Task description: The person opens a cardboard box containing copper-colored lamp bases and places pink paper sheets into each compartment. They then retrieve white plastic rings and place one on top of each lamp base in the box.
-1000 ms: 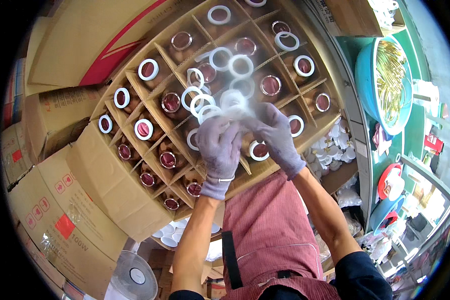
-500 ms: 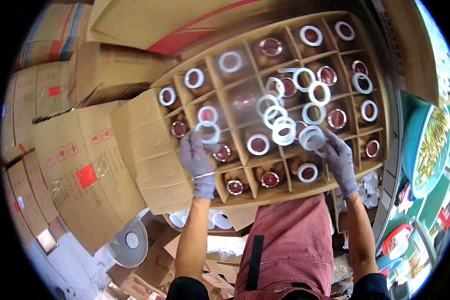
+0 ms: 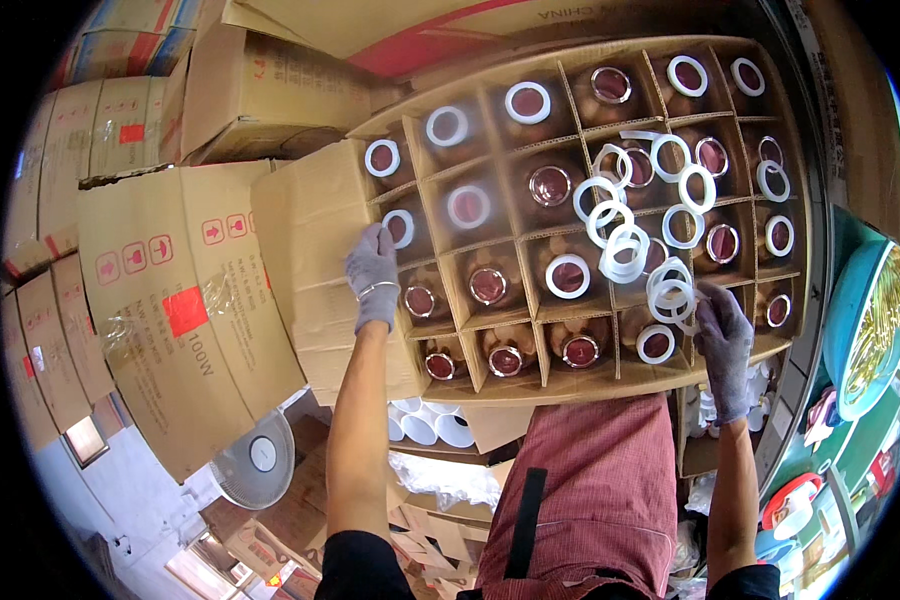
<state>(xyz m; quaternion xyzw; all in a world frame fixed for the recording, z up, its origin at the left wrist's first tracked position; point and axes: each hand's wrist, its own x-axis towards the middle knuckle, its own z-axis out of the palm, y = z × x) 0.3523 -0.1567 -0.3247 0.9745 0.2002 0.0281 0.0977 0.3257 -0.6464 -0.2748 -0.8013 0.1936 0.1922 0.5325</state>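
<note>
A large divided cardboard box [image 3: 580, 388] holds a round-mouthed vessel in each visible cell, dark red inside. Some mouths show a shiny rim [image 3: 550, 186]; others carry a white ring [image 3: 528, 103]. My left hand [image 3: 372, 265], in a grey glove, reaches the box's left side, its fingertips closed at the edge of a white ring [image 3: 398, 229] over a vessel mouth. At the front right, my gloved right hand [image 3: 725, 340] grips a few overlapping white rings [image 3: 672, 296]. Several loose white rings [image 3: 625, 253] lie in a cluster across the vessels and dividers.
Stacked cartons [image 3: 185, 310] stand to the left, beside the box's open flap [image 3: 320, 270]. A grey fan [image 3: 260, 455] sits lower left. White cups [image 3: 420, 427] show below the box. At right, a blue basin [image 3: 860, 330] holds gold-coloured thin pieces.
My left hand has brought its white ring left onto a shiny-rimmed vessel in the leftmost column. My right hand still holds rings, now lower against the box. The whole view has shifted.
</note>
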